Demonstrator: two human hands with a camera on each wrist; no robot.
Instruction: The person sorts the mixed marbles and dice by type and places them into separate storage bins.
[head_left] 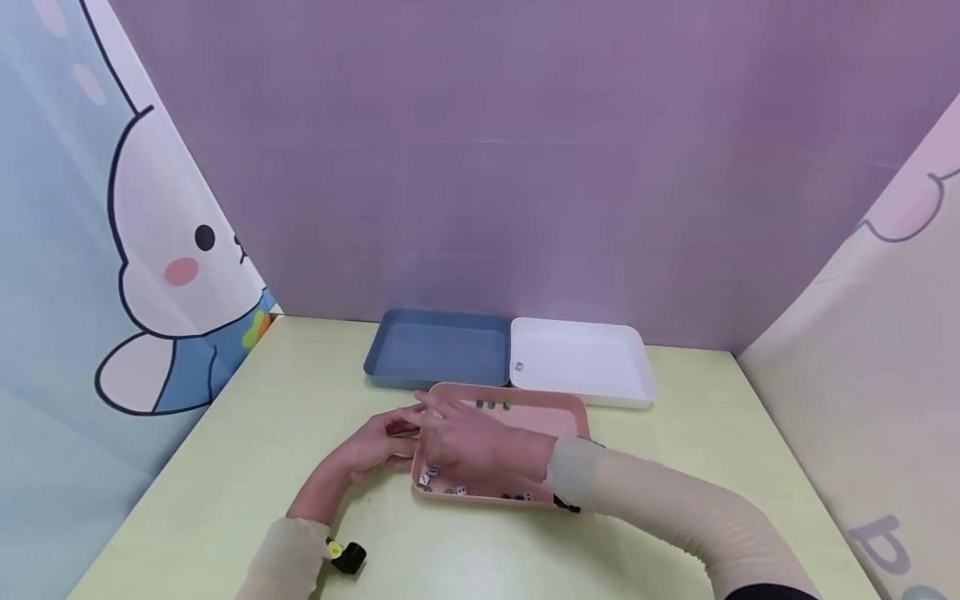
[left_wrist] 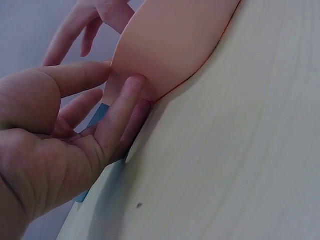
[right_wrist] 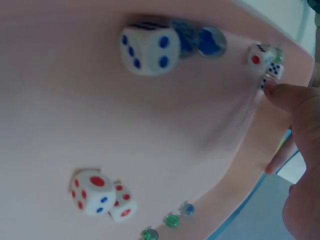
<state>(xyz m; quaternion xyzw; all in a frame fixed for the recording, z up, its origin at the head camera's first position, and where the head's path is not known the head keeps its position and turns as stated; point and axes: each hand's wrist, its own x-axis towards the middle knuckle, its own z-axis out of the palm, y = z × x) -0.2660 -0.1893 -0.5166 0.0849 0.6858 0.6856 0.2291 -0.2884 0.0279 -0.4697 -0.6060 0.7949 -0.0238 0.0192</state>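
A pink tray (head_left: 540, 412) holds white dice (right_wrist: 150, 48) with red and blue pips, and small clear marbles (right_wrist: 171, 220) with green or blue inside. My left hand (head_left: 375, 446) holds the tray's left end; in the left wrist view its thumb is at the rim, another finger against the outer wall. Above the tray's left part is my right hand (head_left: 476, 440), some fingers stretched past the rim. Its thumb (right_wrist: 282, 95) rests against a white die (right_wrist: 263, 84) in the near left corner, beside more dice and a greenish marble (right_wrist: 278, 55).
Behind the pink tray, a blue tray (head_left: 442, 337) and a white tray (head_left: 585, 354) stand side by side. Something small and clear (head_left: 519, 367) lies at the white tray's left edge. A purple backdrop (head_left: 480, 167) rises behind the pale table (head_left: 675, 517), with printed curtains on both sides.
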